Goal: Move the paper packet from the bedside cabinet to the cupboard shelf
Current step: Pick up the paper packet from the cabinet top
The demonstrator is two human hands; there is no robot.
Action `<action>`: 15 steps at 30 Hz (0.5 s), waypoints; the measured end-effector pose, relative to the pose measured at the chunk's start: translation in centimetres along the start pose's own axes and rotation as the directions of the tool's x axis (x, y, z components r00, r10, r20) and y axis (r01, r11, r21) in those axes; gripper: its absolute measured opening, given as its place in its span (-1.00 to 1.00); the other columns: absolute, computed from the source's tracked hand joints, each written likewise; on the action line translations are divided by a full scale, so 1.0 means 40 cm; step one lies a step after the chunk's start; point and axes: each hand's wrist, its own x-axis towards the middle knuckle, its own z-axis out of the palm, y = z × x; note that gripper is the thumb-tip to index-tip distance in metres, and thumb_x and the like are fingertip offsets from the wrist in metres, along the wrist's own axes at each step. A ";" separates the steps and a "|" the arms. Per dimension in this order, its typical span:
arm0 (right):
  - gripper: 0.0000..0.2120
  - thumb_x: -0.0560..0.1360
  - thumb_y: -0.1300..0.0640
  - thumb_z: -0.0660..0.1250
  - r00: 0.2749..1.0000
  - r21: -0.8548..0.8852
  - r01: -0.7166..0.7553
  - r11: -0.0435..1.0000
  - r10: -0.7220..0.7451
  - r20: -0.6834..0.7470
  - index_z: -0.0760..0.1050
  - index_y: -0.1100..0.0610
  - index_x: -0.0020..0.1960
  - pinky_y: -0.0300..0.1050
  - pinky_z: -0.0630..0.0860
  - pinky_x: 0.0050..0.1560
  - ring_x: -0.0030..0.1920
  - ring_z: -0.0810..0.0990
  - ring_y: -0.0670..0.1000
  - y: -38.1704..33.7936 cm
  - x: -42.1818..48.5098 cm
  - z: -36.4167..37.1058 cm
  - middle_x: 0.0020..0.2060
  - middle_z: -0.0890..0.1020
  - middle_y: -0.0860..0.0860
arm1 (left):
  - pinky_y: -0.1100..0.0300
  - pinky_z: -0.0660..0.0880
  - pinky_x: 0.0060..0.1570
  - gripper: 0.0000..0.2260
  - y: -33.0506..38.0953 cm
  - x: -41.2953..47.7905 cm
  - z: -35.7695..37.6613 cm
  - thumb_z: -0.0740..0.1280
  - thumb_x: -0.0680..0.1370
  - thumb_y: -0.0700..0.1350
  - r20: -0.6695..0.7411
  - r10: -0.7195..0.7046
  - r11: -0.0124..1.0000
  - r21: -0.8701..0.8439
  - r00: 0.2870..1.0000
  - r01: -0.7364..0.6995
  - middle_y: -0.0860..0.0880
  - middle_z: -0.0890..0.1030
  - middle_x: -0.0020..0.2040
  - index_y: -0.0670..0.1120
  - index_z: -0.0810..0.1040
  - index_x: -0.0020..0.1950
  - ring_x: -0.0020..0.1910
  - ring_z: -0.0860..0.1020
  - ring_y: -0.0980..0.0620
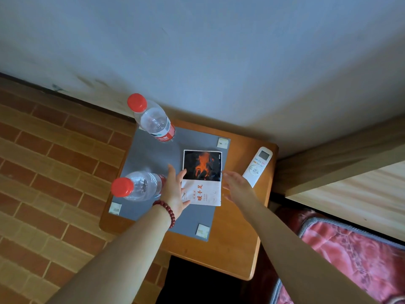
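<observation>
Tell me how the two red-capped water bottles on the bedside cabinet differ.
The far bottle stands at the grey mat's back corner, clear of both hands; the near bottle stands at the mat's front left, right beside the left hand. The far bottle's red label shows plainly; the near bottle's is mostly hidden. Both are upright, clear plastic, capped in red.
</observation>
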 end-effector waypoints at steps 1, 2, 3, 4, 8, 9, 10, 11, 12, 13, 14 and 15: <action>-0.90 0.59 -0.05 0.18 1.000 0.009 -0.011 1.000 0.011 0.011 0.38 -0.09 0.09 -0.06 0.49 0.08 0.04 0.49 -0.03 0.002 0.002 0.003 -0.11 0.52 -0.18 | -0.19 0.11 0.36 -0.41 -0.001 0.003 0.002 -0.15 0.50 0.35 -0.006 0.009 1.000 0.014 1.000 -0.009 -0.07 0.21 0.50 0.13 0.23 0.43 0.46 0.17 -0.14; -0.88 0.59 -0.05 0.19 1.000 0.016 -0.019 1.000 0.019 0.019 0.37 -0.09 0.10 -0.06 0.49 0.07 0.04 0.49 -0.03 0.005 0.003 0.005 -0.10 0.53 -0.17 | -0.18 0.11 0.36 -0.41 -0.002 0.004 0.004 -0.15 0.50 0.34 -0.013 0.020 0.999 0.033 1.000 -0.019 -0.07 0.20 0.51 0.12 0.22 0.44 0.47 0.16 -0.14; -0.86 0.58 -0.06 0.19 0.999 0.016 -0.026 1.000 0.026 0.023 0.37 -0.08 0.12 -0.07 0.48 0.07 0.05 0.49 -0.03 0.009 0.004 0.006 -0.08 0.54 -0.15 | -0.17 0.10 0.37 -0.40 -0.003 0.005 0.006 -0.16 0.50 0.34 -0.022 0.031 0.998 0.048 0.999 -0.030 -0.06 0.18 0.52 0.11 0.21 0.44 0.47 0.15 -0.14; -0.84 0.58 -0.07 0.19 0.999 0.012 -0.029 0.999 0.029 0.022 0.37 -0.08 0.14 -0.05 0.48 0.09 0.07 0.48 -0.02 0.013 0.005 0.007 -0.04 0.54 -0.13 | -0.17 0.09 0.37 -0.39 -0.004 0.006 0.008 -0.16 0.50 0.34 -0.030 0.043 0.997 0.059 0.999 -0.042 -0.05 0.16 0.52 0.10 0.21 0.45 0.48 0.13 -0.14; -0.67 0.57 -0.08 0.19 0.999 0.021 -0.039 0.999 0.039 0.002 0.38 -0.03 0.30 -0.03 0.46 0.11 0.08 0.48 0.00 0.025 0.007 0.011 0.15 0.52 -0.03 | -0.20 0.04 0.38 -0.38 -0.008 0.009 0.005 -0.17 0.50 0.33 -0.064 0.069 0.993 0.097 0.996 -0.062 -0.06 0.16 0.52 0.07 0.20 0.46 0.49 0.09 -0.14; -0.66 0.58 -0.06 0.18 0.999 0.017 -0.037 0.999 0.037 -0.003 0.36 -0.02 0.32 -0.04 0.45 0.08 0.02 0.50 -0.04 0.029 0.008 0.012 0.13 0.54 -0.03 | -0.21 0.04 0.37 -0.38 -0.010 0.010 0.003 -0.17 0.50 0.33 -0.065 0.064 0.994 0.095 0.996 -0.058 -0.07 0.17 0.52 0.06 0.20 0.46 0.49 0.10 -0.15; -0.67 0.59 -0.04 0.17 0.999 0.015 -0.034 0.999 0.034 -0.007 0.35 -0.01 0.33 -0.07 0.46 0.03 -0.07 0.50 -0.09 0.033 0.007 0.013 0.05 0.56 -0.06 | -0.22 0.04 0.37 -0.38 -0.012 0.010 0.003 -0.17 0.50 0.34 -0.064 0.056 0.995 0.089 0.996 -0.050 -0.07 0.19 0.51 0.07 0.20 0.46 0.48 0.11 -0.16; -0.67 0.60 -0.01 0.16 0.999 0.015 -0.031 0.999 0.031 -0.009 0.34 0.00 0.34 -0.11 0.46 -0.03 -0.14 0.49 -0.12 0.036 0.007 0.014 -0.04 0.55 -0.11 | -0.22 0.05 0.37 -0.37 -0.014 0.010 0.005 -0.17 0.50 0.34 -0.062 0.046 0.995 0.086 0.997 -0.041 -0.07 0.20 0.51 0.07 0.20 0.45 0.48 0.13 -0.16; -0.66 0.60 0.01 0.15 1.000 0.008 -0.024 1.000 0.024 -0.013 0.33 0.01 0.36 -0.16 0.46 -0.09 -0.17 0.48 -0.13 0.039 0.007 0.014 -0.11 0.53 -0.16 | -0.22 0.06 0.36 -0.37 -0.016 0.009 0.007 -0.17 0.49 0.35 -0.060 0.037 0.996 0.087 0.998 -0.032 -0.07 0.20 0.51 0.08 0.21 0.45 0.47 0.14 -0.17; -0.66 0.61 0.02 0.13 1.000 -0.010 -0.016 1.000 0.015 -0.017 0.33 0.02 0.37 -0.20 0.46 -0.14 -0.17 0.47 -0.13 0.041 0.007 0.014 -0.14 0.50 -0.18 | -0.23 0.08 0.35 -0.36 -0.017 0.007 0.009 -0.16 0.48 0.36 -0.060 0.029 0.996 0.091 0.998 -0.023 -0.07 0.21 0.51 0.09 0.22 0.44 0.47 0.15 -0.16; -0.65 0.61 0.03 0.11 1.000 -0.031 -0.010 0.999 0.009 -0.024 0.31 0.02 0.39 -0.25 0.46 -0.21 -0.17 0.47 -0.11 0.041 0.005 0.014 -0.15 0.49 -0.19 | -0.23 0.10 0.34 -0.36 -0.019 0.005 0.011 -0.16 0.47 0.37 -0.060 0.021 0.995 0.098 0.998 -0.015 -0.07 0.22 0.50 0.10 0.23 0.44 0.46 0.17 -0.16; -0.65 0.62 0.04 0.10 0.999 -0.049 -0.006 0.999 0.004 -0.032 0.31 0.02 0.39 -0.28 0.45 -0.26 -0.18 0.47 -0.09 0.039 0.002 0.013 -0.16 0.48 -0.19 | -0.24 0.12 0.32 -0.36 -0.020 0.003 0.013 -0.15 0.47 0.38 -0.063 0.015 0.995 0.104 0.998 -0.009 -0.06 0.24 0.49 0.10 0.23 0.43 0.45 0.19 -0.16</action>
